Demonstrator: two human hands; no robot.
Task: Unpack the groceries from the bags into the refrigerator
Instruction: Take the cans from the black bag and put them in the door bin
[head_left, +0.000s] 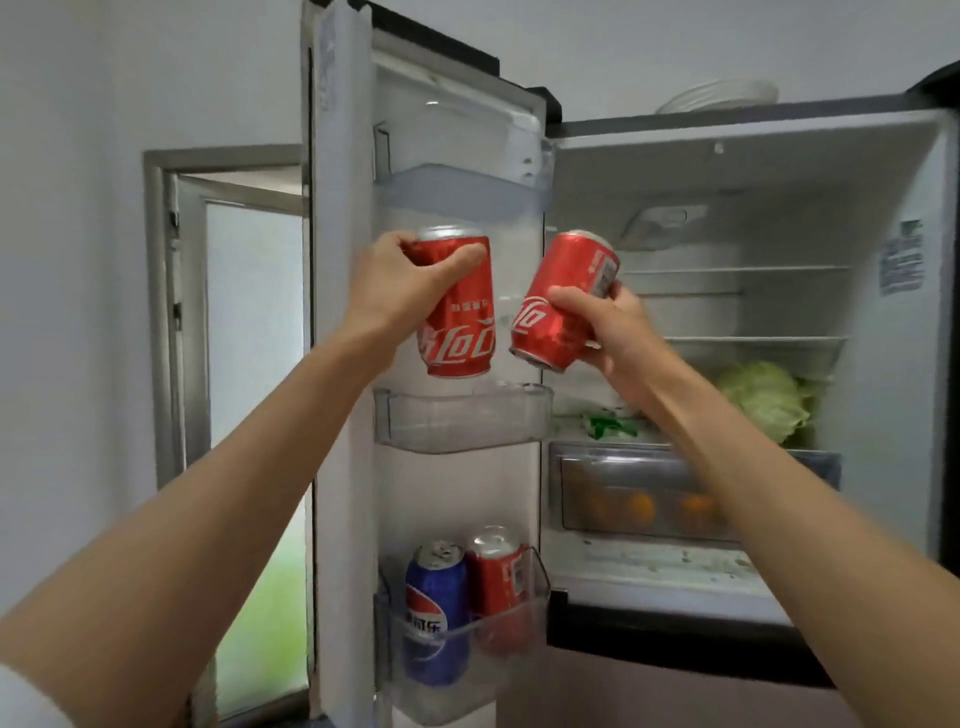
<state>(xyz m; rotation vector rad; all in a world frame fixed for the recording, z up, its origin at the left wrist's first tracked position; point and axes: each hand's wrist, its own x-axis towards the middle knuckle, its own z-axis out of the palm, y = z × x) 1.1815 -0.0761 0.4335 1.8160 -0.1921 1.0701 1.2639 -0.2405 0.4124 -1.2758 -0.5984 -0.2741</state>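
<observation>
Red cola cans, two: left hand (410, 280) grips one upright can (460, 317), right hand (610, 332) grips a tilted can (558, 301), both above the middle door bin (462, 421). I judge the tilted one may clip the bin rim and slip.

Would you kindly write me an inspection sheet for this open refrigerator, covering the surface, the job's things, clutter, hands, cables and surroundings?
Surface: middle door bin holds nothing visible; the cans hang above it.
Job's things: upright red can; tilted red can; blue can and another red can in the bottom door bin; cabbage on a shelf; oranges in the drawer.
Clutter: green packet beside the cabbage.
Hands: left hand grips the upright can; right hand grips the tilted one.
Cables: nothing seen.
Surroundings: plates on top of the fridge; window at left.
</observation>
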